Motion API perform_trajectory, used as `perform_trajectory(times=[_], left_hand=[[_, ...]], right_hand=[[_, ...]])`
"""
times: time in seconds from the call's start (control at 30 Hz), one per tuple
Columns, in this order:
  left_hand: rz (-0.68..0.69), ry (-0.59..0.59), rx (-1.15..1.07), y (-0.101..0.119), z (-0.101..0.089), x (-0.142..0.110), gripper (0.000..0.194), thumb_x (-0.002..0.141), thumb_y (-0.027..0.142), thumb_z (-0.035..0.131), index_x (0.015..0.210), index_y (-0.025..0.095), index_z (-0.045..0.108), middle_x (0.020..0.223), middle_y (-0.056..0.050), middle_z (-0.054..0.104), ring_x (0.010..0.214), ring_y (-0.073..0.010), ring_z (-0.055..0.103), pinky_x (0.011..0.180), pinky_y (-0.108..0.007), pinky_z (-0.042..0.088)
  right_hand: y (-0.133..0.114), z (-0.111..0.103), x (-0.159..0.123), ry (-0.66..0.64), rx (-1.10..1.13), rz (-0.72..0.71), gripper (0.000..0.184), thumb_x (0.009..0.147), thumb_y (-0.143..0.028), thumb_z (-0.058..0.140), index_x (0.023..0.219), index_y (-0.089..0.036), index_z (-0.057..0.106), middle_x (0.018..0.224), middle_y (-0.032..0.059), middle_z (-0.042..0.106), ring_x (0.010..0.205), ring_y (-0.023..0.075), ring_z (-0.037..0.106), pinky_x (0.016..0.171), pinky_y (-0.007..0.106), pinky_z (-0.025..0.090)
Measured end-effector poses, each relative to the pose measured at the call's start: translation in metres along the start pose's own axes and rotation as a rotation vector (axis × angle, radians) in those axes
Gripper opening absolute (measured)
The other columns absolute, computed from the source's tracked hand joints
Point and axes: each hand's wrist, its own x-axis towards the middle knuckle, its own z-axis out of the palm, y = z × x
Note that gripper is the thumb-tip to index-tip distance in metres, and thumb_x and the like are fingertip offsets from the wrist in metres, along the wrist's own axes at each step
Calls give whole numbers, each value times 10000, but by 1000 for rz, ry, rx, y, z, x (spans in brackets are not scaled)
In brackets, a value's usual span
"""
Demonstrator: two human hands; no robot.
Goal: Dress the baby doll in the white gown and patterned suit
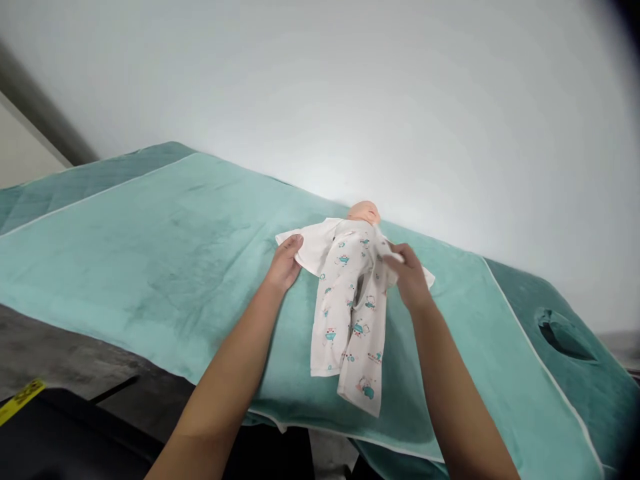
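Note:
A doll lies on its back near the wall, its bald head [365, 212] showing above the clothes. A white baby top [317, 241] is spread at its shoulders, with the sleeves out to both sides. White baby pants [340, 293] with a teal cartoon print cover the doll's front from the chest, their legs hanging down toward me. My left hand [286, 262] pinches the left sleeve's lower edge between thumb and fingers. My right hand [407, 270], slightly blurred, is closed on printed cloth at the pants' upper right side. Part of the right sleeve shows behind it.
A teal sheet [125, 253] covers the padded massage bed, which has a face hole [565, 340] at its right end. A white wall [320, 100] rises along the far side. At lower left is a black object [65, 433] with a yellow label.

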Motion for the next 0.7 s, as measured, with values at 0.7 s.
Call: perform_trajectory(times=[0.7], left_hand=[[442,-476,1142,-38,97,-63,201,923,305,567,791,229,697,802,-46,695,821,-218,630,792,-335,436]], right_hand=[[86,-4,-83,314,-342,-174,153,947,-321,496,905,-216,598,888,27,598,858,182,547,793,323,458]])
